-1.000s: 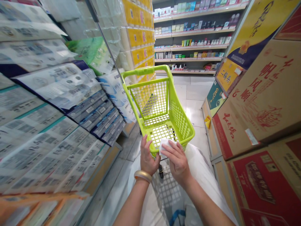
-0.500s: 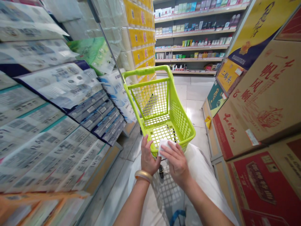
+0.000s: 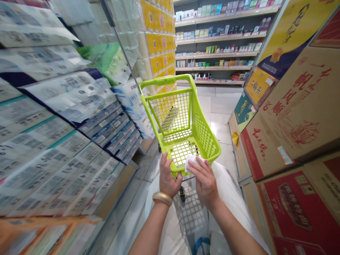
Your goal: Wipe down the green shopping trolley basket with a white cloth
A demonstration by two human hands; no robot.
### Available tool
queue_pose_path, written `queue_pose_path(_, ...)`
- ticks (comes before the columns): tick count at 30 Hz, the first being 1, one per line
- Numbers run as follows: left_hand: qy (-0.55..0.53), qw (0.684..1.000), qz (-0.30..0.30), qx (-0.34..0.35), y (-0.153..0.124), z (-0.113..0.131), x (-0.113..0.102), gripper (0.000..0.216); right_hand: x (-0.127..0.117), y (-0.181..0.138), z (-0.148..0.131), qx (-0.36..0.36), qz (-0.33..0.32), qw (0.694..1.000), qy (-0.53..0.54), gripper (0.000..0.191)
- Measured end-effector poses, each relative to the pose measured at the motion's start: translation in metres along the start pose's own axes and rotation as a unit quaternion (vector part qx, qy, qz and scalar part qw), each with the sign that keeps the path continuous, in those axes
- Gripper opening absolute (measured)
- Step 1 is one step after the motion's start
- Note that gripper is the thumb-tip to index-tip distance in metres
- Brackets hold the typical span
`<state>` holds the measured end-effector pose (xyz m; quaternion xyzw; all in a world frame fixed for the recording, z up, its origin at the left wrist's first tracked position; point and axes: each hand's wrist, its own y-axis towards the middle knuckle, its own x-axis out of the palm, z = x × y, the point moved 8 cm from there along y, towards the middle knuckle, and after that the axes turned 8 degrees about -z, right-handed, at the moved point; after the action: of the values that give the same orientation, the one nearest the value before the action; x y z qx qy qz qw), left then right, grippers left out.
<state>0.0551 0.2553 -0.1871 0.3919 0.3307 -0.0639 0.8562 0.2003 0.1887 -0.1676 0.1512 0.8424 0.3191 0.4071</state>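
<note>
A lime-green shopping cart (image 3: 205, 136) with a lattice basket stands in the aisle just ahead of my knees. My left hand (image 3: 169, 179), a gold bangle at its wrist, grips the near left corner of the basket rim, fingers over the edge and thumb below. In my right hand (image 3: 204, 179) is a white tissue or cloth (image 3: 189, 163), pressed against the near rim right of the left hand. Its fingers lie over the white piece and partly hide it. The bottom of the basket shows only its bare grid.
Stacked packs of paper goods (image 3: 61, 148) line the left, with yellow-fronted packs (image 3: 156, 42) behind. Cardboard cartons (image 3: 297, 117) are piled along the right. Shelves of small boxes and bottles (image 3: 217, 53) stand across the aisle's far end. A metal pole (image 3: 119, 42) rises at the cart's left.
My right hand has slid a little to the right along the near rim with the white tissue or cloth. The left hand and the cart have stayed in place.
</note>
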Motion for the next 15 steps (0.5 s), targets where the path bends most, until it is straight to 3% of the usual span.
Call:
queue_pose_path(3,0.005,1.000,-0.004,0.002,0.001,0.000,0.000,0.050,-0.022,0.001,0.030,0.058,0.071,0.995,-0.028,0.043)
queue_pose_path(5,0.005,1.000,-0.005,-0.002,0.001,0.000,0.001,0.050,-0.027,0.001,0.036,0.079,0.091,0.992,-0.035,0.041)
queue_pose_path(11,-0.006,1.000,0.006,-0.006,-0.001,-0.001,-0.001,0.050,0.012,-0.002,-0.019,-0.021,-0.022,1.000,0.005,0.043)
queue_pose_path(13,-0.002,1.000,0.004,-0.007,0.000,-0.001,-0.001,0.050,0.014,-0.002,-0.022,-0.033,-0.032,0.999,0.011,0.043)
queue_pose_path(15,0.004,1.000,0.001,-0.005,0.000,0.000,-0.001,0.049,0.003,-0.001,-0.005,-0.008,-0.002,1.000,0.003,0.044)
